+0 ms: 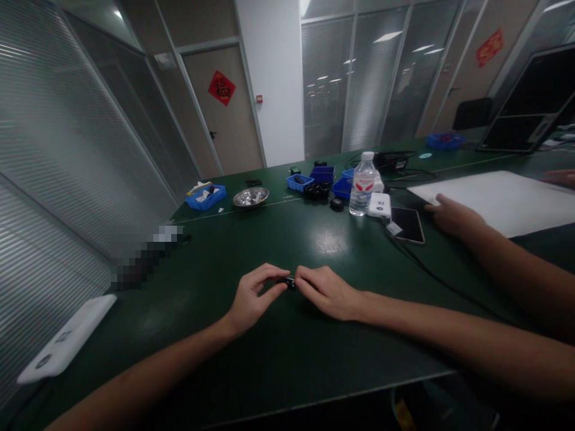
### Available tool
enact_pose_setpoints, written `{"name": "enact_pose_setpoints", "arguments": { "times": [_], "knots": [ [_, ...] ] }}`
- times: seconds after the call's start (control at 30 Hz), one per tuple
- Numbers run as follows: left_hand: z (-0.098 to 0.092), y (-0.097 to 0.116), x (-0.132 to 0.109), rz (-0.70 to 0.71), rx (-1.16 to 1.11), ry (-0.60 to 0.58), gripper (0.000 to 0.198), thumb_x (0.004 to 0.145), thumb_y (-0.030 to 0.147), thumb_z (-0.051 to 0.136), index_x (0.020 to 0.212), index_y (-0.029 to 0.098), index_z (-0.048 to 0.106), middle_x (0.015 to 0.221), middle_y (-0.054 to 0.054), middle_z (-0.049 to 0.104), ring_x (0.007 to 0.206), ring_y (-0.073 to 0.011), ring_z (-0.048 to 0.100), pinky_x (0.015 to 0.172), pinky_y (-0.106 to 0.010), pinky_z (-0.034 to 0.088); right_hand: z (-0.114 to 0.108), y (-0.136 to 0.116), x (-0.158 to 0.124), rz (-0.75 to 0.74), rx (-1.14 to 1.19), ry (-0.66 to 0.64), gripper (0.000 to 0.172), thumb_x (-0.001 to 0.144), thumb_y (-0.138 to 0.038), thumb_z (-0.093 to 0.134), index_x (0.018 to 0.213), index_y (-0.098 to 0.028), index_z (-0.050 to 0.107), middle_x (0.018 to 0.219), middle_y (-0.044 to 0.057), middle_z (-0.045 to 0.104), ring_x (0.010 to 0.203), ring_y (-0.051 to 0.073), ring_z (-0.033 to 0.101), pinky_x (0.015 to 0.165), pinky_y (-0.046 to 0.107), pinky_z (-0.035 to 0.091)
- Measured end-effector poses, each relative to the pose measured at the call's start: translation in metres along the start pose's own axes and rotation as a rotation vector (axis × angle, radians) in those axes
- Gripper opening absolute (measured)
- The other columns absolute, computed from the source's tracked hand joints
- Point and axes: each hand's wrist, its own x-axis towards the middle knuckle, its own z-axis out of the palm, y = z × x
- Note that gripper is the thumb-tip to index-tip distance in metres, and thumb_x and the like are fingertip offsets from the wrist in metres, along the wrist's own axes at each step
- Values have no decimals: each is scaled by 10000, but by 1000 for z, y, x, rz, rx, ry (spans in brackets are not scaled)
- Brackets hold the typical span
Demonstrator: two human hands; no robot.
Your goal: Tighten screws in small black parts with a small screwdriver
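My left hand [254, 296] and my right hand [327, 291] meet at the middle of the dark green table [287, 353]. Both pinch a small black part [290, 281] between their fingertips, just above the tabletop. The part is tiny and mostly hidden by my fingers, so its shape is unclear. My forearms reach in from the bottom left and the right.
Another person's hand [453, 216] rests by a black phone [408, 224] and a white board [503, 200]. Further back stand a water bottle [363, 184], blue bins [314, 178], a metal bowl [250, 196] and a blue tray [205, 196]. A white device [67, 338] lies at the left edge.
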Motion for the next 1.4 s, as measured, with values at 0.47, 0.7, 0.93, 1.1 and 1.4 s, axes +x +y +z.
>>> {"name": "enact_pose_setpoints", "arguments": {
  "times": [0.47, 0.7, 0.93, 1.1, 1.4],
  "knots": [
    [-4, -13, 10, -310, -556, -199, 430, 846, 182, 745, 1272, 161, 688, 1024, -84, 679, 955, -187, 637, 911, -334, 500, 4, 12, 0, 64, -54, 54, 268, 1067, -353, 378, 933, -188, 541, 732, -26, 541, 622, 109, 509, 622, 251, 349],
    [-5, -15, 11, -322, -604, -224, 545, 796, 179, 791, 1324, 166, 656, 1002, -75, 667, 943, -175, 624, 913, -319, 482, 2, 9, 1, 78, -53, 60, 282, 1071, -361, 366, 928, -186, 535, 739, -22, 541, 629, 114, 508, 633, 259, 353],
    [-5, -15, 10, -328, -562, -235, 636, 751, 126, 819, 1355, 179, 629, 1052, -78, 653, 996, -175, 627, 958, -332, 481, 1, 7, 2, 73, -58, 63, 279, 1071, -351, 361, 932, -185, 537, 738, -22, 534, 627, 113, 497, 633, 257, 357],
    [-6, -18, 9, -317, -542, -241, 670, 748, 105, 815, 1380, 180, 608, 1089, -84, 650, 1041, -183, 629, 990, -345, 479, -1, 7, 2, 76, -66, 56, 282, 1070, -348, 360, 951, -179, 552, 751, -13, 556, 631, 115, 496, 633, 257, 359],
    [-2, -18, 10, -349, -392, -127, 312, 826, 245, 781, 1119, 146, 733, 1070, -97, 708, 981, -190, 663, 911, -332, 522, 3, 10, 1, 0, -150, -7, 256, 1056, -332, 399, 967, -179, 584, 773, -3, 604, 645, 111, 530, 634, 248, 352]
  ]
}}
